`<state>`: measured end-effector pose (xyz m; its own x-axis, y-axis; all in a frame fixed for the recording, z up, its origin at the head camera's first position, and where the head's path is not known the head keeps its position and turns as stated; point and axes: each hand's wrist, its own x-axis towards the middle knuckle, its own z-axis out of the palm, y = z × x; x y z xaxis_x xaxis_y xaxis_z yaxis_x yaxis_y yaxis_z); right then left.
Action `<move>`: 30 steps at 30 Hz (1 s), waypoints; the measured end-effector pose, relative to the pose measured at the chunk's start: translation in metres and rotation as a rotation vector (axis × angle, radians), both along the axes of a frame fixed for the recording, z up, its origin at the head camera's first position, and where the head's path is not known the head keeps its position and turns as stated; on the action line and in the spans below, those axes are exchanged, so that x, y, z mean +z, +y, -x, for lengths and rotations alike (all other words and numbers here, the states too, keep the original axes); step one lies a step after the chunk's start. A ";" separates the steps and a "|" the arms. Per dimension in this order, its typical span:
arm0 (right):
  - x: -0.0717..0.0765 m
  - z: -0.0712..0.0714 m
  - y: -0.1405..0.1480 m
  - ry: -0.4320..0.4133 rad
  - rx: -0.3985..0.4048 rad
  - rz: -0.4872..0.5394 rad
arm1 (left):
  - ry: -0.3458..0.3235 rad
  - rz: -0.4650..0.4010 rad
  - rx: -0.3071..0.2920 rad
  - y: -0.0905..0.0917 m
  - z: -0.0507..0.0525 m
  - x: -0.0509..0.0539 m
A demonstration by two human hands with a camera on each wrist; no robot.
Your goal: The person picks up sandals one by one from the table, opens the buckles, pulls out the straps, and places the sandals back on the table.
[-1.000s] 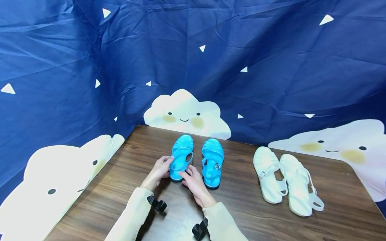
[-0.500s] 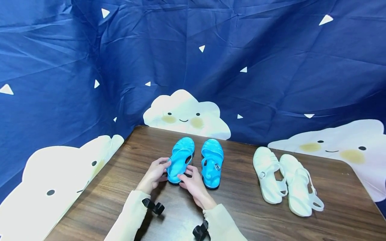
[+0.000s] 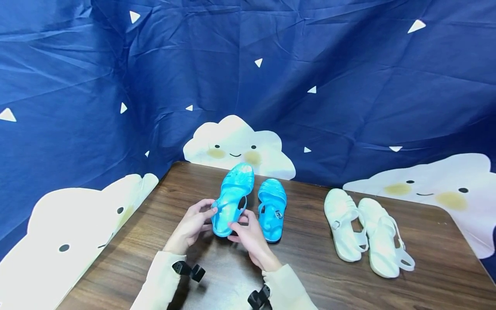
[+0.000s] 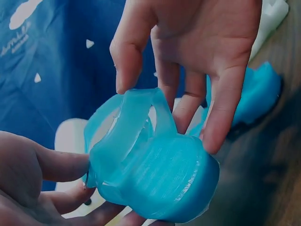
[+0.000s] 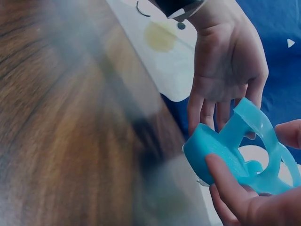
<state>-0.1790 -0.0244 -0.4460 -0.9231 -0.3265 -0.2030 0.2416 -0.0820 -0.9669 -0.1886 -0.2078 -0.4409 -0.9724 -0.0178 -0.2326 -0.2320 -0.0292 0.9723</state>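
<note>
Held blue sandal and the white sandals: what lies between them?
In the head view, from the held blue sandal: part of the right hand gripping it, then the second blue sandal, then bare tabletop up to the white sandals.

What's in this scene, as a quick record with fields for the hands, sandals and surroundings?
Held blue sandal: above the table, in both hands
Left hand: holds its left side
Right hand: holds its right side, near the heel
Second blue sandal: on the table, right of the held one
White sandals: side by side, farther right
Backdrop: blue, with white clouds
</note>
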 end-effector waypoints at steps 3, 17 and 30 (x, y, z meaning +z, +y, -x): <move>0.006 -0.001 0.004 0.001 -0.021 0.016 | 0.039 -0.003 -0.037 0.003 -0.004 0.007; 0.025 -0.009 0.039 0.036 -0.061 -0.003 | 0.186 -0.044 -0.178 0.034 -0.022 0.032; 0.039 -0.018 0.074 0.077 -0.118 -0.038 | 0.354 0.118 -0.187 0.067 -0.033 0.040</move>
<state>-0.1607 0.0493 -0.4073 -0.9680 -0.2081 -0.1400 0.1572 -0.0681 -0.9852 -0.1558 -0.1404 -0.4013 -0.9809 0.1601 0.1101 0.1268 0.0980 0.9871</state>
